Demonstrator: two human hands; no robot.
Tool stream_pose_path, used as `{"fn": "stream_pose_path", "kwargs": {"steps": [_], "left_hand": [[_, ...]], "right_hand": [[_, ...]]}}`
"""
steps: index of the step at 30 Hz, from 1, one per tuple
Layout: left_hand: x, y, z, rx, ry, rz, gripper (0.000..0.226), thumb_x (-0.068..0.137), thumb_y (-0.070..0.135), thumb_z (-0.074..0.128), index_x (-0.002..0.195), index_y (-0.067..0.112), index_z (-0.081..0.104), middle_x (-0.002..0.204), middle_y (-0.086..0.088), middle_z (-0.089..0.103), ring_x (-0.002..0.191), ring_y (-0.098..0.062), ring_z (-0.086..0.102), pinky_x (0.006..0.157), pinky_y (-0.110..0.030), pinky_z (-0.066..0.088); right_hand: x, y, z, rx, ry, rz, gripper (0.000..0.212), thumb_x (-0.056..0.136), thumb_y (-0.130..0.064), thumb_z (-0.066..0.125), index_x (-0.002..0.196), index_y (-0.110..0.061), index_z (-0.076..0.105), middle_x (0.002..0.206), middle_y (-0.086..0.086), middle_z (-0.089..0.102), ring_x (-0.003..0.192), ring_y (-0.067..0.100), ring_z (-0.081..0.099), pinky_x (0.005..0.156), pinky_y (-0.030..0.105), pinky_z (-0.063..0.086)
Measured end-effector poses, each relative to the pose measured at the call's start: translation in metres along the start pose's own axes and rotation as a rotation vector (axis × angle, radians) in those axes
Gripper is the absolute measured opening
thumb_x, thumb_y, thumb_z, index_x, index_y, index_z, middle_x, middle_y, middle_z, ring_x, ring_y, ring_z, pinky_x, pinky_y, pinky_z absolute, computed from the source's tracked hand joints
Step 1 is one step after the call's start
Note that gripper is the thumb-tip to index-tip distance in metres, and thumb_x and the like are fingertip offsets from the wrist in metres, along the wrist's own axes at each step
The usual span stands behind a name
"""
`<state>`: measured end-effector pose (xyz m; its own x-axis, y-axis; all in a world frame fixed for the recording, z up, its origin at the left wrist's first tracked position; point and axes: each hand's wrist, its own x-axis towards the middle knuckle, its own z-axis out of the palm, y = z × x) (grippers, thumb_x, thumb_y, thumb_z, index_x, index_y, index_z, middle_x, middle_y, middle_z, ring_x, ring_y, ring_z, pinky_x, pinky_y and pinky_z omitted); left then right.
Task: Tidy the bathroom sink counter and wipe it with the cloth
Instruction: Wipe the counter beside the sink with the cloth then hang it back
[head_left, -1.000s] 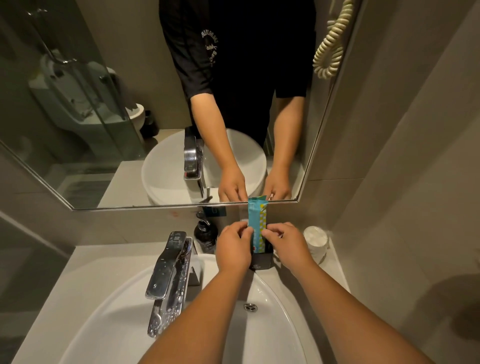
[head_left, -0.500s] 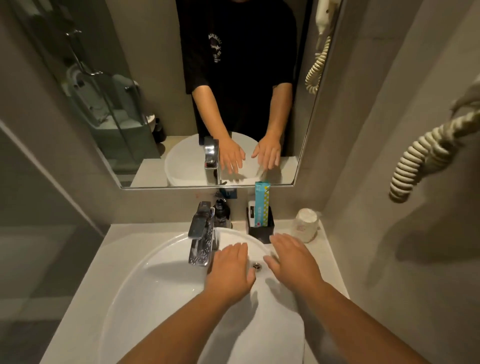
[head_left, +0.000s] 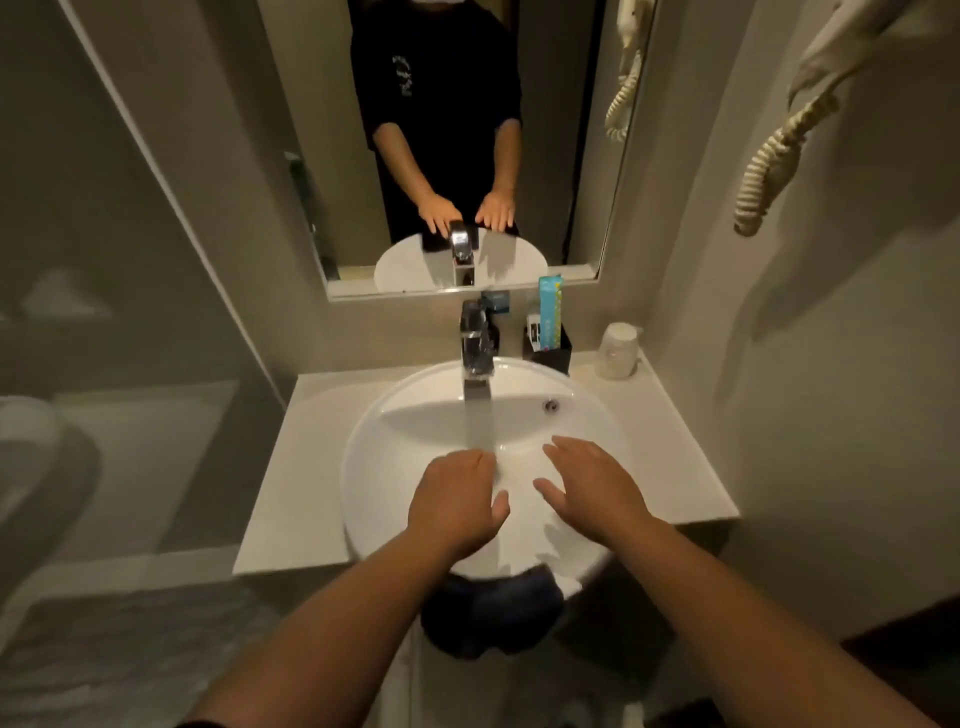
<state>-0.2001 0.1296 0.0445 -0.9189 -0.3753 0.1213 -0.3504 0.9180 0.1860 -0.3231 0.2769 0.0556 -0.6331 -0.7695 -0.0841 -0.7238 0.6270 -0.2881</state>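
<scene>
Plain grey walls are enclosing the dim room. A mirror is hanging on the far wall, and a coiled cord is dangling on the right.

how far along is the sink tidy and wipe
Done: the teal box stands upright in the black holder behind the basin, the wrapped cup beside it. In hand: nothing; the left hand and right hand hover empty over the basin. Left: wiping the counter. A dark cloth hangs at the basin's front edge, untouched.
</scene>
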Motion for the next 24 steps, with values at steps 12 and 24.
{"fn": "stream_pose_path", "kwargs": {"steps": [12,24], "left_hand": [[-0.126,-0.016,-0.016,-0.004,-0.088,0.035,0.038,0.088,0.047,0.045,0.112,0.019,0.055,0.113,-0.004,0.064,0.098,-0.021,0.057,0.090,-0.037,0.046],[-0.103,-0.011,0.037,0.062,-0.254,0.172,0.042,0.082,0.051,0.055,0.109,0.018,0.052,0.107,-0.004,0.062,0.093,-0.023,0.056,0.088,-0.039,0.043]], "right_hand": [[-0.111,-0.054,0.036,-0.040,-0.130,-0.077,0.060,0.090,-0.052,0.053,0.142,-0.025,0.040,0.150,0.000,0.043,0.136,0.021,0.041,0.113,0.040,0.032],[-0.092,-0.028,0.084,-0.102,-0.064,-0.208,0.048,0.080,-0.049,0.064,0.120,-0.026,0.050,0.119,-0.001,0.062,0.105,0.020,0.056,0.102,0.040,0.039]]}}
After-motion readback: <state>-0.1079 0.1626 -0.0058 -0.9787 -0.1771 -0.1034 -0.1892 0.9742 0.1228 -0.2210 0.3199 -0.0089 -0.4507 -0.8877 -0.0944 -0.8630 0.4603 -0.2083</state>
